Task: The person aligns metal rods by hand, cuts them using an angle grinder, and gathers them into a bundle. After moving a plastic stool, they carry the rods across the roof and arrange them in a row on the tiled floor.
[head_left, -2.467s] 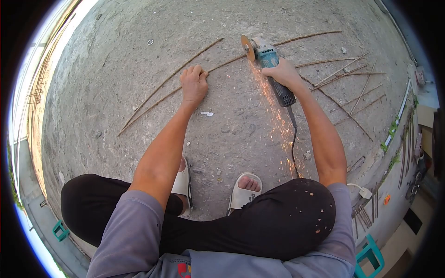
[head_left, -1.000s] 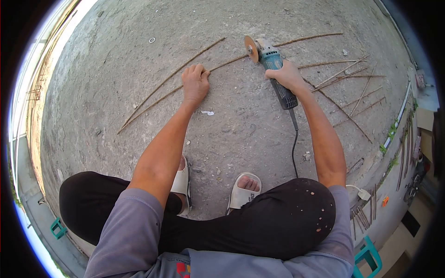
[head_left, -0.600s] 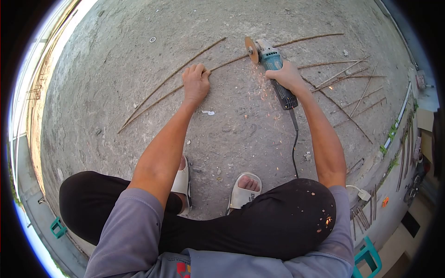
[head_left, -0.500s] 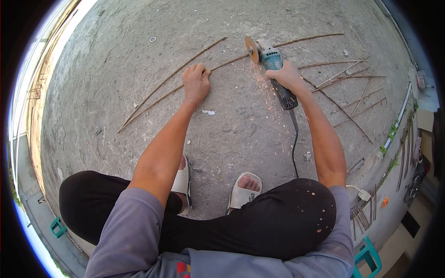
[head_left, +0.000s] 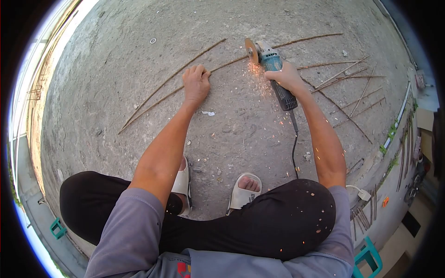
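My right hand [head_left: 286, 76] is wrapped round the body of a teal and black angle grinder [head_left: 273, 65]. The grinder's brown disc [head_left: 251, 51] touches a long thin rusty rod [head_left: 227, 63] on the ground, and orange sparks spray down from the contact. Further left along the same rod, my left hand [head_left: 196, 82] is closed on it and presses it to the ground. A second rod [head_left: 185, 65] lies just beyond my left hand, slanting the same way. The grinder's black cord [head_left: 294, 148] runs back toward my knee.
Several thin rods [head_left: 340, 104] lie crossed on the concrete to the right. My sandalled feet [head_left: 245, 190] are below the hands. A white plug connector [head_left: 364, 194], more rods [head_left: 361, 217] and a green stool [head_left: 368, 257] are at the lower right. Another green stool [head_left: 58, 228] is at lower left.
The sparks at the disc have grown brighter and denser, and some now fly as far as my right forearm and knee. Both hands have stayed nearly in place.
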The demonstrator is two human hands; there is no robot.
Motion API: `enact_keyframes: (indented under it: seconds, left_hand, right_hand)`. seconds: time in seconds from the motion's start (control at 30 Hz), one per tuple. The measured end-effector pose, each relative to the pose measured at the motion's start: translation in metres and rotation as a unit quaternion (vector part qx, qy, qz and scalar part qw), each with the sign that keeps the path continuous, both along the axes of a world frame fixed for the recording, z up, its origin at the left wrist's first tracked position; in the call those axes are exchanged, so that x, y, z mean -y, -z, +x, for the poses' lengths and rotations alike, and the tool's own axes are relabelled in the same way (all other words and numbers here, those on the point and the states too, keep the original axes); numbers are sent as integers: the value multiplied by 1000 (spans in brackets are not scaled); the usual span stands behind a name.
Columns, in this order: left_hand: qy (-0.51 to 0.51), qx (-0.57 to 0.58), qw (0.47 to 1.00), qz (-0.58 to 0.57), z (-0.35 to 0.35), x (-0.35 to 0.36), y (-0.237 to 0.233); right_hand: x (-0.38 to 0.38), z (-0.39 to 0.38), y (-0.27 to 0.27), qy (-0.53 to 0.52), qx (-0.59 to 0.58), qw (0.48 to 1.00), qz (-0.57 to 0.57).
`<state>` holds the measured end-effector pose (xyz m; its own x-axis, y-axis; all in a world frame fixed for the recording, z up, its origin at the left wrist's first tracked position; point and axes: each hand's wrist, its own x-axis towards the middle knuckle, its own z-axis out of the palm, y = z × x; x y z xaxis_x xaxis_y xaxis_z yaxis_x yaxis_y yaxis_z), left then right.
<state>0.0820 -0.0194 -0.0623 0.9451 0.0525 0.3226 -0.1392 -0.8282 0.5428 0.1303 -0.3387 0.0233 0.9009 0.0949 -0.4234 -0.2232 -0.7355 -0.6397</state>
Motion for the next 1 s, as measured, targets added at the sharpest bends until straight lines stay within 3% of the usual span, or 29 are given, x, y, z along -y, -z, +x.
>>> enact_keyframes:
  seconds: [1.0]
  left_hand:
    - [6,9,1000,4,0,0,-1]
  right_hand:
    - [-5,1,1,16,25,999,-21]
